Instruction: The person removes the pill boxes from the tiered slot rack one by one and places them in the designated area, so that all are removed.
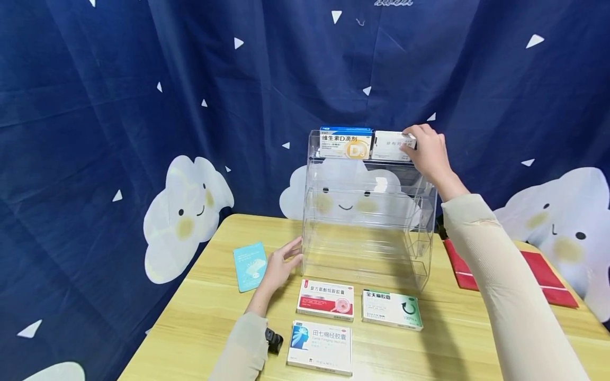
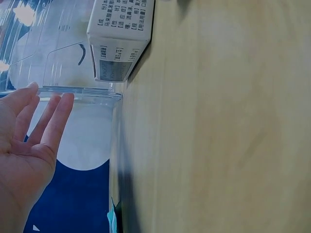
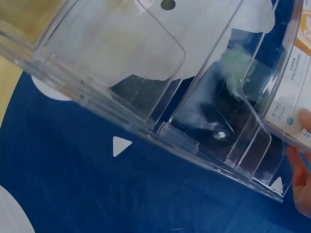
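A clear acrylic tiered display rack (image 1: 367,276) stands upright on the table. My right hand (image 1: 431,153) pinches the right end of a white medicine box (image 1: 387,148) on the rack's top tier. To the left of it on that tier is a blue-and-white vitamin D drops box (image 1: 344,144). In the right wrist view, the fingers (image 3: 302,182) are at the white box's (image 3: 291,92) lower edge, partly cut off by the frame. My left hand (image 1: 280,267), fingers extended, touches the rack's left side; in the left wrist view its fingertips (image 2: 65,99) meet the clear edge.
In front of the rack lie a red-and-white capsule box (image 1: 325,299), a green-and-white box (image 1: 392,309) and a blue-and-white box (image 1: 319,347). A teal packet (image 1: 250,267) lies left, red items (image 1: 548,278) lie right. A dark blue curtain (image 1: 267,69) hangs behind.
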### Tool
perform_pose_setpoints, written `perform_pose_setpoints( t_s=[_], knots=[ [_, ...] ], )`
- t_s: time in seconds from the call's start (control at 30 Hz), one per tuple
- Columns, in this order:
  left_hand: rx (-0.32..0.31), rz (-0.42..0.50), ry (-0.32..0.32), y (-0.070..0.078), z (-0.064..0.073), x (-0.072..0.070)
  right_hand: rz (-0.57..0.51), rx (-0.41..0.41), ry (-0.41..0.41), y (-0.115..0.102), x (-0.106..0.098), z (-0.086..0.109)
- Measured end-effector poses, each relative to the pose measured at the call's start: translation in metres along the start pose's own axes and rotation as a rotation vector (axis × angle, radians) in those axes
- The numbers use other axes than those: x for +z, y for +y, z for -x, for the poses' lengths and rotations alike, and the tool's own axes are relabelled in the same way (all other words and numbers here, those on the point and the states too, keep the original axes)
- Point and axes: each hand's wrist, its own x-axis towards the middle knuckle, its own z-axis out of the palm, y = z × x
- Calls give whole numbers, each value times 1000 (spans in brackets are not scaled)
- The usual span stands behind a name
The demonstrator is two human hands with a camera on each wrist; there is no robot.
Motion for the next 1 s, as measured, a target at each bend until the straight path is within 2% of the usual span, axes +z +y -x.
perform_pose_setpoints(
  t_s=[0.13,0.27,0.5,0.67,0.83,1.0],
  knots=[
    [1,-6,-5,-1,1,0,-86,10,20,-1,-4,2],
    [1,-13,-6,-1,1,0,-134,4,86,-2,-7,1],
    [17,-23,-5,-2,-1,-1,-191,4,185,-3,-10,1],
    [25,-23,-4,-1,-2,0,-197,-24,253,-5,-14,4],
    [11,-12,-8,0,-1,1,-221,-37,325,-10,-19,15],
    [-4,7,-6,2,2,0,-279,-35,337,-16,-21,31]
  ],
)
